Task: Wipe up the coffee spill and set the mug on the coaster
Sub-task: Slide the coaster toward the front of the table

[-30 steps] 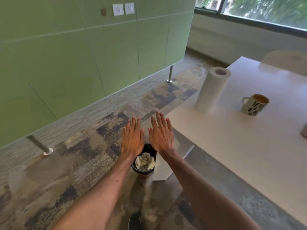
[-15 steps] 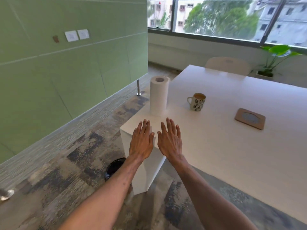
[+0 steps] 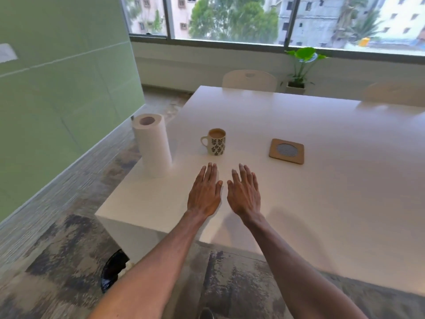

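Observation:
A white mug (image 3: pixel 216 142) with a dark leaf pattern stands upright on the white table (image 3: pixel 322 192), full of coffee, its handle to the left. To its right, apart from it, lies a square tan coaster (image 3: pixel 286 151) with a grey round centre. My left hand (image 3: pixel 204 192) and my right hand (image 3: pixel 245 192) hover side by side, palms down and fingers straight, over the table just in front of the mug. Both hold nothing. I see no coffee stain on the tabletop.
A paper towel roll (image 3: pixel 153 145) stands upright near the table's left corner. A black bin (image 3: pixel 113 270) sits on the floor below that corner. Two pale chairs (image 3: pixel 249 80) and a potted plant (image 3: pixel 299 67) line the far side by the window. A green wall runs along the left.
The view has swung from the floor bin up and right onto the table. Both hands have moved with it, from over the bin to over the tabletop near the mug.

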Demonstrator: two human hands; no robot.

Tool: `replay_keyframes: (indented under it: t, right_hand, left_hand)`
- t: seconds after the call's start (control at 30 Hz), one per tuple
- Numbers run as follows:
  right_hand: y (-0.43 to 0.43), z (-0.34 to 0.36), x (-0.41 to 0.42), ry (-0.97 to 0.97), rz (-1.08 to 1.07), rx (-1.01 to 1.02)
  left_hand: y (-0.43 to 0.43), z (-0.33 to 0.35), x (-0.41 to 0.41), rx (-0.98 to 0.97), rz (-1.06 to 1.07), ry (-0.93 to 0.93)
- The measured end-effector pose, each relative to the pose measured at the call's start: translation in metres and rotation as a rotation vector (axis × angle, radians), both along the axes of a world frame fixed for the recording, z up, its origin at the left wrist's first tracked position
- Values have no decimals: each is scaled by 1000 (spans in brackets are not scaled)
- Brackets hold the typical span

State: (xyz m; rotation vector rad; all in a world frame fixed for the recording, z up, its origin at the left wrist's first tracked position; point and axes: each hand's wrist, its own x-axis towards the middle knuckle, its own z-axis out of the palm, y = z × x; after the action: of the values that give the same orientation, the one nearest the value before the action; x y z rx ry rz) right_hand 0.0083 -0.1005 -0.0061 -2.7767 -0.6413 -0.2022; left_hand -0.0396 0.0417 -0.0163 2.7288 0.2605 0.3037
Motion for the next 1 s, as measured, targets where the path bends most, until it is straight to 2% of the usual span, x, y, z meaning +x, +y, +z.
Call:
replay_keyframes:
  t: [0.3,0.6,0.73,1.0]
  right_hand:
    - [-53,0,90,15,-268,-3]
    - [-91,7,152,12,-444,17]
    - [-102,9,182,24,-471,51]
    - [-114,13,241,73,-494,83]
  left_hand:
    - [-49,1,119,-110,-217,-10]
    - [-81,11,207,-121,-375,-8]
    - [-88,18,243,-115,-386,-7]
    - [-97,19,293,-137,-335,138]
